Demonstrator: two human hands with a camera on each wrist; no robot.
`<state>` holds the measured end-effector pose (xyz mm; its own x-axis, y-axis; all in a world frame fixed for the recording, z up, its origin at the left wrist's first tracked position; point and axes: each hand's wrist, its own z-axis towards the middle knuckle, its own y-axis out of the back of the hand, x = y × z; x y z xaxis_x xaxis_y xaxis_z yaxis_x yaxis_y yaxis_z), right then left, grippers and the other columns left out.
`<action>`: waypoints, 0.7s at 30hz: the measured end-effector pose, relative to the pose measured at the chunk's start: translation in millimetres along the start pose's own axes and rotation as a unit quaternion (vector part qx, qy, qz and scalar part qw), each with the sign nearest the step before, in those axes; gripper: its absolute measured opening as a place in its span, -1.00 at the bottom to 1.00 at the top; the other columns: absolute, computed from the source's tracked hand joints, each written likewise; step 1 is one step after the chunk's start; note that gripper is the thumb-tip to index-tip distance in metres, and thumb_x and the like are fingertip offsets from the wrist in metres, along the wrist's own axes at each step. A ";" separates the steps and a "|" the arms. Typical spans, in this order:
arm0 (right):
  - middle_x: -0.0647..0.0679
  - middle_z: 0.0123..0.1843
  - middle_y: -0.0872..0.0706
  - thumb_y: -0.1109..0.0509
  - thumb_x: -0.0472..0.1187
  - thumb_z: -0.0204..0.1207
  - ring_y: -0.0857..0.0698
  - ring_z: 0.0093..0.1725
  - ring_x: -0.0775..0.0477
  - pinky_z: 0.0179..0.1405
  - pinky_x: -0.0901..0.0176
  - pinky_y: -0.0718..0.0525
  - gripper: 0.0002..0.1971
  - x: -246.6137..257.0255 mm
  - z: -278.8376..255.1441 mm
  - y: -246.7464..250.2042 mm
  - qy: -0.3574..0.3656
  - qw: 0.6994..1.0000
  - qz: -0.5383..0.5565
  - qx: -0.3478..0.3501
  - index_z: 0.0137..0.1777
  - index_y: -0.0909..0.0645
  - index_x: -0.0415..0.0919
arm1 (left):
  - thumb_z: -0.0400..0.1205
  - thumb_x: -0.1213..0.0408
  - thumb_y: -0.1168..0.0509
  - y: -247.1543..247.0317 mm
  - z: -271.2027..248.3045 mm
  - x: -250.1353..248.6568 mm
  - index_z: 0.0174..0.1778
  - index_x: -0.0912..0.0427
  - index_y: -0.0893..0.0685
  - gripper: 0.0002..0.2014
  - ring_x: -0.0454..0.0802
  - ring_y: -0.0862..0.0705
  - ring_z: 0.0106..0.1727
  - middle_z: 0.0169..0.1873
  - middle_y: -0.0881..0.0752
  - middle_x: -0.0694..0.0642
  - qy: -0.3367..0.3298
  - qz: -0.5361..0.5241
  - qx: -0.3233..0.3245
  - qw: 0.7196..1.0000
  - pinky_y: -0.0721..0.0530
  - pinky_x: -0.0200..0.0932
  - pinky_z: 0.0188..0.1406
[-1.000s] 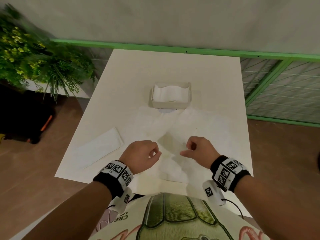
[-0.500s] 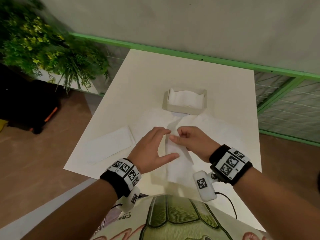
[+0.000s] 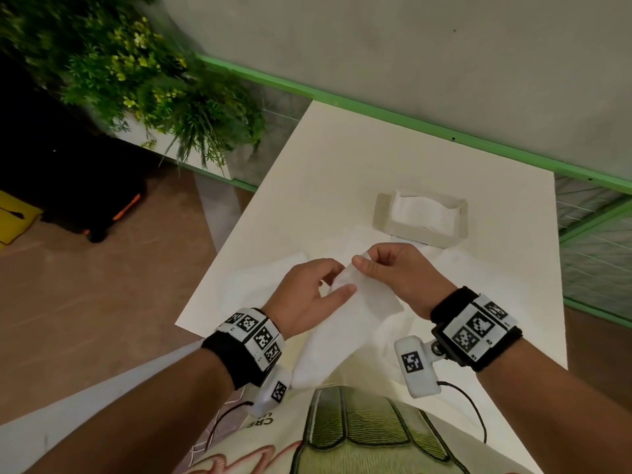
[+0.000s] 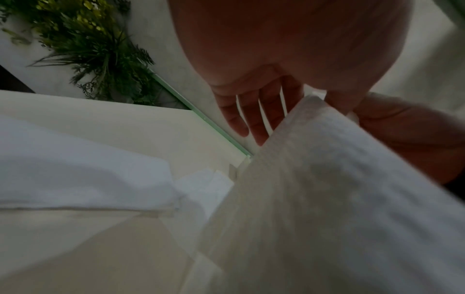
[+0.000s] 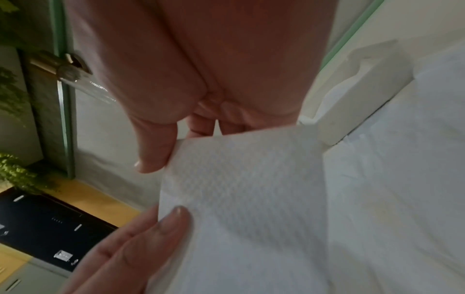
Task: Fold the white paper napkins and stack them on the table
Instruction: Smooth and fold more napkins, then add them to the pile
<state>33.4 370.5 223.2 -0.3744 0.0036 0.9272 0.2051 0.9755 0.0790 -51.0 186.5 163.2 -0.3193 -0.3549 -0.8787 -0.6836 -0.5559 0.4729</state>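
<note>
A white paper napkin (image 3: 345,323), folded into a long strip, hangs above the near part of the white table (image 3: 342,165). My right hand (image 3: 364,263) pinches its top corner between thumb and fingers. My left hand (image 3: 337,285) pinches the strip's left edge just below, thumb on top. In the right wrist view the embossed napkin (image 5: 239,179) fills the middle, with my right thumb (image 5: 156,149) on its corner. The left wrist view shows the napkin (image 4: 327,199) draped in front of my fingers (image 4: 251,119). A folded napkin (image 3: 266,278) lies flat on the table left of my hands.
A beige holder (image 3: 383,213) with white napkins in it stands mid-table beyond my hands. Unfolded white paper (image 3: 461,268) lies spread in front of it. A green plant (image 3: 154,80) and a black case (image 3: 85,186) are off the table's left side. A green rail (image 3: 410,121) runs behind.
My hands rose from the table and came together on the napkin, which went from lying flat to hanging as a folded strip. The head view swung left.
</note>
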 end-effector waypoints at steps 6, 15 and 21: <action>0.08 0.32 -0.69 -0.64 0.02 0.41 -0.61 0.35 0.19 0.29 0.37 -0.45 -0.67 8.7 30.9 -33.4 0.085 0.976 -0.163 -0.119 -0.29 -0.67 -0.22 | 0.58 -0.15 -0.44 40.5 4.9 23.6 -0.01 -0.08 -0.69 -0.75 -0.25 -0.69 0.00 -0.08 -0.76 -0.19 0.016 0.010 0.036 0.999 -0.67 -0.11 0.06; 0.02 0.09 -0.83 -0.67 -0.01 0.39 -0.73 0.16 0.11 0.20 0.12 -0.57 -0.59 28.4 59.3 -81.2 0.096 0.984 -0.135 -0.069 -0.21 -0.48 -0.19 | 0.62 0.02 -0.48 88.5 6.9 49.2 -0.36 -0.08 -0.63 -0.74 -0.21 -0.59 -0.31 -0.43 -0.64 -0.22 0.025 -0.028 0.007 0.999 -0.64 -0.09 -0.13; -0.18 -0.23 -0.74 -0.68 -0.26 0.37 -0.69 -0.25 -0.07 -0.21 0.09 -0.67 -0.50 7.0 78.9 -92.8 -0.028 0.989 -0.144 0.021 0.24 -0.57 0.03 | 0.69 0.08 -0.41 104.5 -9.4 79.1 -0.36 0.02 -0.53 -0.68 -0.24 -0.39 -0.49 -0.58 -0.48 -0.24 0.081 -0.036 0.056 0.994 -0.36 -0.28 -0.37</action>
<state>-59.7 297.4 193.5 -0.4618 -0.2641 0.8468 0.0455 0.9463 0.3200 -141.6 93.3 143.7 -0.1638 -0.4387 -0.8836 -0.7730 -0.4994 0.3913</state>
